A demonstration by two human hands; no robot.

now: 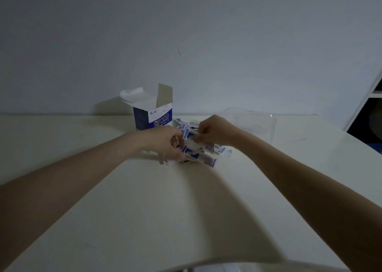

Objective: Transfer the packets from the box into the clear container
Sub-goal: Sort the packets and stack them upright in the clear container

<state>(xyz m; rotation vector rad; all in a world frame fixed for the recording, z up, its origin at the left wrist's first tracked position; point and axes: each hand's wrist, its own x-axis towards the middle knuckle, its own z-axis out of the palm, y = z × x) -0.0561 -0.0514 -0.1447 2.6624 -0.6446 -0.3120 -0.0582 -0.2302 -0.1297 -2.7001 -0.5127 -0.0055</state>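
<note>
A blue and white box (152,114) stands upright on the table with its top flaps open. Several blue and white packets (198,154) lie in a loose pile just right of it. My left hand (167,142) curls around packets at the pile's left side. My right hand (213,132) pinches packets at the top of the pile, fingers curled. The clear container (256,125) sits behind and right of my right hand, near the wall; I cannot tell what is inside it.
The cream table (144,209) runs to a grey wall at the back. A white shelf unit (370,110) with dark openings stands at the far right. A small white scrap (164,162) lies below my left hand.
</note>
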